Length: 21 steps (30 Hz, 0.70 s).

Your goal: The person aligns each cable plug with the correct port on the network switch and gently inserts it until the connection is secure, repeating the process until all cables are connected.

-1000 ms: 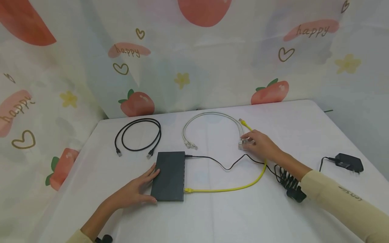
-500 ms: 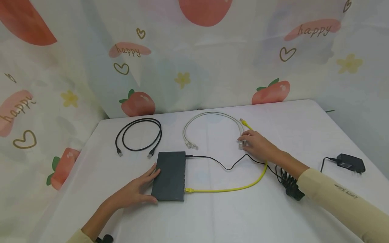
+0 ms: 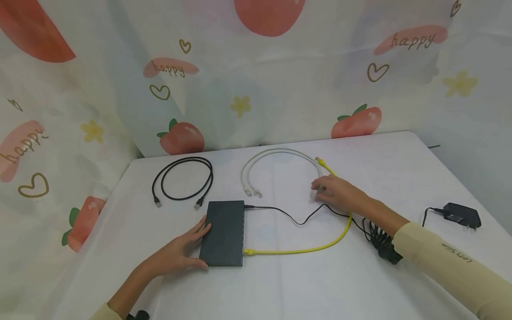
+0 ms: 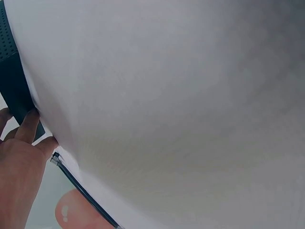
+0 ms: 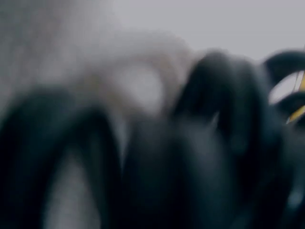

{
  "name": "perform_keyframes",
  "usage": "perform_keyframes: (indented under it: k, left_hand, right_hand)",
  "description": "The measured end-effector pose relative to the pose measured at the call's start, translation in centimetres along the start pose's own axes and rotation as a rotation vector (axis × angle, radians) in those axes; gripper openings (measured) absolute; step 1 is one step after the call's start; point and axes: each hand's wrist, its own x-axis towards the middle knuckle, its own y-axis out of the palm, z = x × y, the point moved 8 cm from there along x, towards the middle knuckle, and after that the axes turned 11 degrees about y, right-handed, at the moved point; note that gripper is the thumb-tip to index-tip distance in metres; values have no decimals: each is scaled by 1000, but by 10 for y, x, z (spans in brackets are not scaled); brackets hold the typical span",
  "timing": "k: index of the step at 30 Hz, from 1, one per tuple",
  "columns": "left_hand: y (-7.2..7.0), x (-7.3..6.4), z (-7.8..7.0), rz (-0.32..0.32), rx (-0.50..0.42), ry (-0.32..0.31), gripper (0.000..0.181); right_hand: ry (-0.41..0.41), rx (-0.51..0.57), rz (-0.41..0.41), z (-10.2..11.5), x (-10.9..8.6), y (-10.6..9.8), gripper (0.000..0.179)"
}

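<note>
- Centrally, a dark flat switch lies on a white table; every place below is given from this switch.
- Left hand rests against the switch's left edge, fingers straight and spread, thumb along the near corner, gripping nothing.
- From the left wrist view, the fingertips touch the switch's dark side.
- Right hand lies well to the right of the switch and a little farther back, fingers curled down over the clear plugs of two white cables.
- Whether those fingers actually pinch the plugs cannot be told; the hand hides them.
- White cables arch behind the switch; their other two plugs lie just beyond its far right corner.
- Yellow cable is plugged into the switch's right side near the front, sweeps right, passes under the right hand, and ends with a free plug behind that hand.
- Thin black power lead runs from the switch's far right corner toward the right wrist, ending in a coiled bundle there.
- Black adapter sits far right of the switch, near the table edge.
- Black cable, looped, lies behind and left of the switch, both plugs pointing toward it.
- Right wrist view is blurred; only dark coils close to the lens show.
- Behind the table hangs a pale curtain printed with strawberries and hearts.
</note>
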Motion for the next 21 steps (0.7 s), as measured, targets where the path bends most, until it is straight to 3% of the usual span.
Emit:
perform_keyframes:
  k: [3, 8, 16, 21]
  left_hand:
    - [0, 0, 0, -1, -4, 0, 93]
    - [0, 0, 1, 5, 3, -2, 93]
    - [0, -1, 2, 7, 5, -6, 94]
    - [1, 0, 3, 14, 19, -8, 95]
  right_hand:
    - [-33, 37, -1, 4, 0, -2, 24]
    - [-157, 55, -63, 12, -2, -8, 31]
    - [-207, 0, -369, 15, -9, -31, 39]
    - [-232, -20, -468, 17, -11, -38, 37]
